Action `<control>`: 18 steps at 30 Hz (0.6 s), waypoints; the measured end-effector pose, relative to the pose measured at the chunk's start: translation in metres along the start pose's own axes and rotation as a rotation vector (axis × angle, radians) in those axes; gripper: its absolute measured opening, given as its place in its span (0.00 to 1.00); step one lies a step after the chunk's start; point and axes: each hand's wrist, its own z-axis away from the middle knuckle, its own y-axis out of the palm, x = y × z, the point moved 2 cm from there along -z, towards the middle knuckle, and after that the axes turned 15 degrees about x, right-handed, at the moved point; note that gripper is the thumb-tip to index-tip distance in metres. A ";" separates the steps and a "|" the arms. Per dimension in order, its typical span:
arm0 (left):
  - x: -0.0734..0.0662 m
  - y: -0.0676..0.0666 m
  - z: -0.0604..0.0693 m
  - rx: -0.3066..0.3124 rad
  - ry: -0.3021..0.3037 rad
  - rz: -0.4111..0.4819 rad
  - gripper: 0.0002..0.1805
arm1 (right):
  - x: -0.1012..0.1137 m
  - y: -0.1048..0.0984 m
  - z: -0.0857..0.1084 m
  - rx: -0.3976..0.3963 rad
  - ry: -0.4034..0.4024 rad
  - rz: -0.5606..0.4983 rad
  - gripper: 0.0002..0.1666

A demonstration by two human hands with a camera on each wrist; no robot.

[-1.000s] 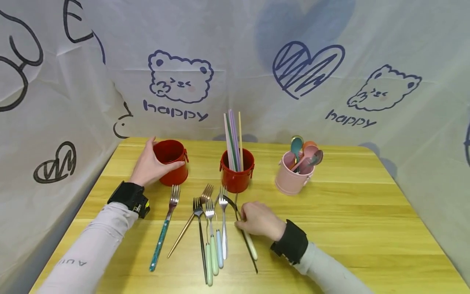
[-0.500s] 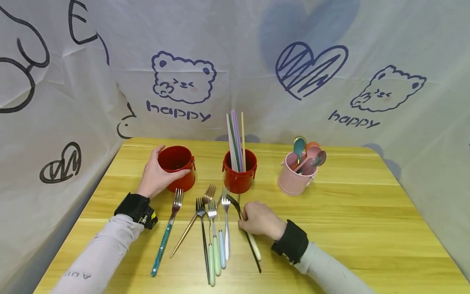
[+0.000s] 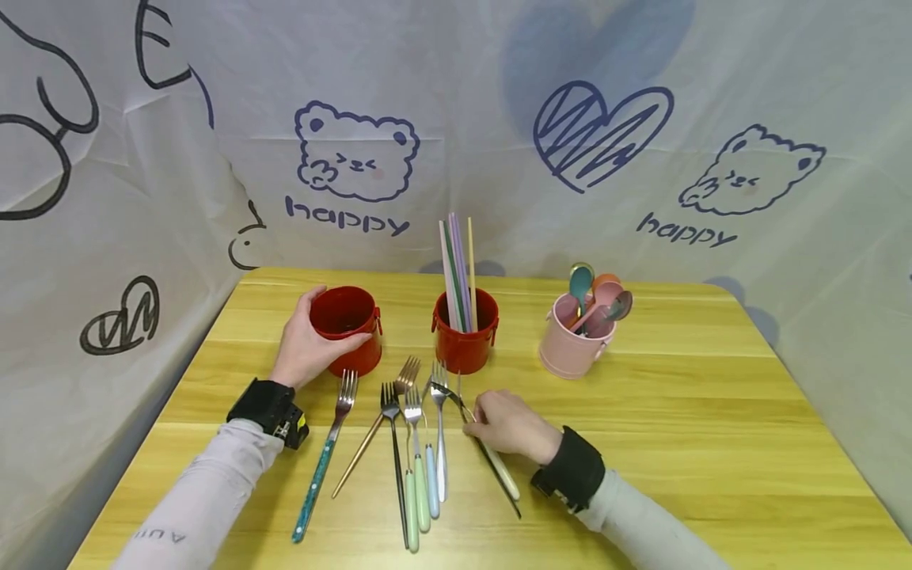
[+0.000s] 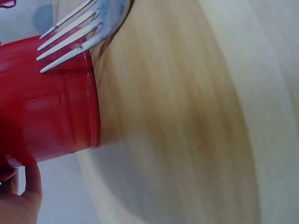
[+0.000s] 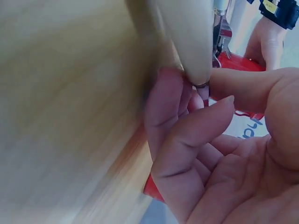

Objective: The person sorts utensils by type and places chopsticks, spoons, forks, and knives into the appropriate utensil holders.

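Note:
My left hand (image 3: 306, 344) grips the left red cup (image 3: 359, 356), thumb across its near side and fingers round its far left; its wrist view shows fingertips against the red wall (image 4: 46, 102). With curled fingers, my right hand (image 3: 509, 423) holds a cream-handled utensil (image 3: 509, 479) near its neck, low over the table. A black fork (image 3: 502, 483) lies alongside, its handle crossing under or beside the cream one. In the right wrist view the cream handle (image 5: 187, 37) rises between thumb and fingers; the dark handle is blurred. Whether the fingers also hold the black fork is unclear.
Several forks lie between my hands, including a silver one (image 3: 440, 443) and a black one (image 3: 394, 451). A teal-handled fork (image 3: 313, 491) lies at left. Behind stand a red cup (image 3: 461, 352) of sticks and a pink cup (image 3: 566, 352) of spoons.
The left red cup has moved right and nearer with my left hand. By my right hand, the lower ends of the cream and black handles have swung right.

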 end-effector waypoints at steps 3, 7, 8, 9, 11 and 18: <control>0.002 0.000 -0.002 -0.010 0.016 0.005 0.52 | 0.000 -0.002 0.001 0.003 -0.012 -0.002 0.17; 0.007 0.001 -0.002 -0.035 0.010 -0.003 0.51 | 0.007 -0.005 0.004 0.014 -0.044 0.026 0.13; 0.007 0.001 -0.002 -0.039 0.006 -0.008 0.51 | 0.009 -0.006 0.005 0.014 -0.059 0.035 0.13; 0.007 0.001 -0.003 -0.041 0.002 -0.008 0.51 | 0.011 -0.007 0.006 0.010 -0.078 0.045 0.12; 0.007 0.002 -0.003 -0.040 -0.005 -0.005 0.51 | 0.016 -0.010 0.009 -0.002 -0.115 0.058 0.12; 0.005 0.003 -0.003 -0.018 -0.015 -0.007 0.52 | 0.033 -0.025 0.008 -0.043 -0.188 0.080 0.08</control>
